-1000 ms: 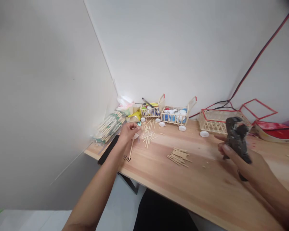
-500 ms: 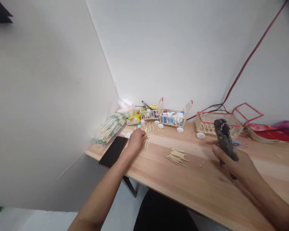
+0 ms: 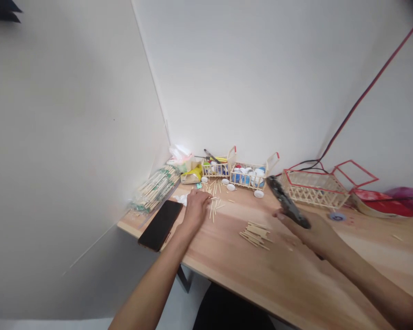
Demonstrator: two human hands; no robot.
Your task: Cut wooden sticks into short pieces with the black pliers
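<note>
My right hand [image 3: 311, 231] is wrapped round a dark, grimy tool [image 3: 286, 202] that points up and to the left over the wooden desk [image 3: 296, 266]. My left hand [image 3: 197, 207] rests palm down at the desk's left end, its fingers curled over scattered short wooden sticks [image 3: 215, 204]; whether it holds one is hidden. A neat small pile of cut sticks [image 3: 255, 229] lies between my two hands. A black phone [image 3: 161, 218] lies just left of my left hand, at the desk's edge.
Two small stick-built carts with white wheels [image 3: 249, 176] hold bottle caps at the back by the wall. A larger stick basket with red edging [image 3: 313, 188] stands to their right. A bag of long sticks [image 3: 154, 188] leans at the left wall. A red cable [image 3: 365, 91] runs up the wall.
My right hand has swung the dark tool leftward and lower, from beside the red-edged basket to near the stick pile. My left hand has shifted slightly right onto the scattered sticks.
</note>
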